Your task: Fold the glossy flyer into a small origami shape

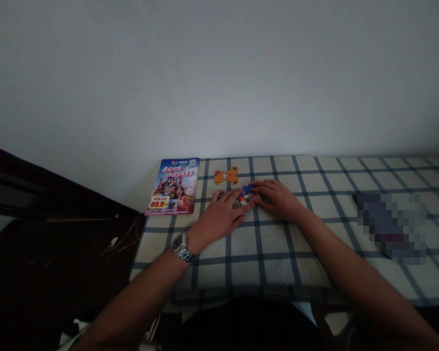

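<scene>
Between my hands a small printed card [246,197], patterned in blue, orange, white and purple, lies flat on the checked cloth. At its left edge, my left hand [221,214] has thumb and fingertips closed about it; a metal-band watch [182,247] is on that wrist. On the opposite side, my right hand [276,197] holds the card's right end between fingers and thumb, covering part of it. Whether the card is one piece or several is too small to tell. Just beyond my left hand lies an orange bear-shaped cut-out [226,176].
A bright leaflet [173,187] with a price on it lies at the table's left end. On the right is a dark, pixelated flat object [388,229]. The checked cloth [278,263] covers the table, which meets a white wall [241,78] behind.
</scene>
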